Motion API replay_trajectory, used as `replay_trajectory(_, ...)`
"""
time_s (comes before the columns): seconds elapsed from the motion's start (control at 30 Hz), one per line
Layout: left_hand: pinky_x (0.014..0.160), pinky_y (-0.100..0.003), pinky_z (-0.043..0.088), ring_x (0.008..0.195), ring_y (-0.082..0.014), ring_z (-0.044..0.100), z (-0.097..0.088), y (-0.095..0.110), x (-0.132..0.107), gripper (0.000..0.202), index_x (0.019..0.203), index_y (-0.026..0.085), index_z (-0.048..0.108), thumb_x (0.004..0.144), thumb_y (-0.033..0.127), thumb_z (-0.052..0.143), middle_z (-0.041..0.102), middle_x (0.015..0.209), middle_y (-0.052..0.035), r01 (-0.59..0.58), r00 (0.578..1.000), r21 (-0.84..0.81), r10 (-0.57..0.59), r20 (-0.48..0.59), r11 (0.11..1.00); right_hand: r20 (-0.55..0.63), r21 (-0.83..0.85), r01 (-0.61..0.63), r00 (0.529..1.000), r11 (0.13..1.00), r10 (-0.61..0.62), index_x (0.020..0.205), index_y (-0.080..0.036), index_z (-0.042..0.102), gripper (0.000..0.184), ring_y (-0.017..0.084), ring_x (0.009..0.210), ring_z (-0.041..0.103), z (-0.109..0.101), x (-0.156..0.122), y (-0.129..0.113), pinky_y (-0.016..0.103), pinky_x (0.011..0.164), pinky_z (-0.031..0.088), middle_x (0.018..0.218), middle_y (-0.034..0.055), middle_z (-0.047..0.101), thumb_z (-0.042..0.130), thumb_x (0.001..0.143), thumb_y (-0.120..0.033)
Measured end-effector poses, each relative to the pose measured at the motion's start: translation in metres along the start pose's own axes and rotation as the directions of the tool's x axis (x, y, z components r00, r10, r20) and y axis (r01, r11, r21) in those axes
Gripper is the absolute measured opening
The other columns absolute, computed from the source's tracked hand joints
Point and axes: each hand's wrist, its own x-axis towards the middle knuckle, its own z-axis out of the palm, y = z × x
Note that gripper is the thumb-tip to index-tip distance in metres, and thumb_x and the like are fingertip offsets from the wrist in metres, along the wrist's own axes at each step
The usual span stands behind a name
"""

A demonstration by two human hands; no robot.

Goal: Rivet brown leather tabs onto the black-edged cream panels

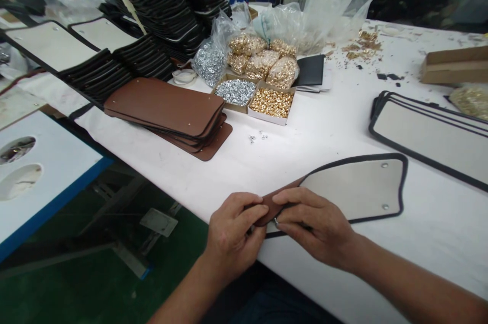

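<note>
A panel (354, 186) with a pale backing, black edging and two silver studs at its right end lies near the table's front edge. Its left end is bent up, so a strip of brown face shows. My left hand (236, 232) is closed around that bent end, thumb below and fingers on the brown side. Close beside it, my right hand (316, 225) presses the fold with a forefinger and pinches a small silver metal piece (276, 222) at the panel's edge. My fingers hide part of that piece. Several loose silver rings (252, 138) lie farther up the table.
Brown panels (163, 105) are stacked at left, black-edged panels (430, 130) at right. Small boxes hold silver rings (235, 92) and gold rings (271, 103). Behind stand filled plastic bags (263, 62) and tall black stacks (163, 3). A cardboard box (455, 65) sits far right.
</note>
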Motion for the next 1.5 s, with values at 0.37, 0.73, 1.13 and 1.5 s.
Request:
replay_trajectory(0.37, 0.090, -0.030, 0.054, 0.100, -0.0180, 0.068, -0.016, 0.001, 0.019, 0.017, 0.107, 0.022, 0.073, 0.098, 0.018, 0.059, 0.071, 0.107, -0.0049, 0.341, 0.935, -0.248, -0.299, 0.192, 0.907, 0.033, 0.019, -0.062, 0.998, 0.998, 0.062, 0.097, -0.022, 0.071, 0.009, 0.018, 0.111, 0.064, 0.007, 0.015, 0.002, 0.032, 0.094, 0.058, 0.118, 0.0077, 0.063, 0.064, 0.096, -0.017)
replay_trajectory(0.73, 0.076, -0.029, 0.047, 0.085, -0.0180, 0.061, -0.023, -0.003, 0.034, 0.019, 0.096, 0.017, 0.072, 0.097, 0.029, 0.058, 0.067, 0.091, -0.0026, 0.552, 0.829, -0.341, -0.455, 0.326, 0.761, -0.031, -0.027, -0.081, 0.996, 0.996, 0.080, 0.097, -0.022, 0.071, 0.007, 0.020, 0.112, 0.064, 0.015, 0.026, 0.008, 0.035, 0.094, 0.057, 0.115, 0.0079, 0.066, 0.066, 0.095, -0.017)
replay_trajectory(1.13, 0.077, -0.028, 0.044, 0.083, -0.0163, 0.057, -0.023, -0.001, 0.036, 0.017, 0.095, 0.017, 0.070, 0.096, 0.031, 0.059, 0.064, 0.089, -0.0008, 0.606, 0.792, -0.363, -0.496, 0.356, 0.707, -0.092, -0.047, -0.097, 0.991, 0.994, 0.092, 0.096, -0.023, 0.069, 0.008, 0.018, 0.111, 0.065, 0.018, 0.026, 0.007, 0.034, 0.095, 0.055, 0.114, 0.0064, 0.066, 0.069, 0.094, -0.015)
replay_trajectory(1.5, 0.075, -0.027, 0.045, 0.083, -0.0153, 0.059, -0.021, -0.001, 0.034, 0.015, 0.095, 0.019, 0.072, 0.097, 0.028, 0.060, 0.066, 0.090, 0.0001, 0.574, 0.816, -0.351, -0.480, 0.322, 0.740, -0.107, -0.067, -0.109, 0.989, 0.992, 0.101, 0.094, -0.023, 0.069, 0.008, 0.018, 0.108, 0.066, 0.019, 0.027, 0.006, 0.033, 0.093, 0.055, 0.108, 0.0051, 0.068, 0.068, 0.094, -0.014)
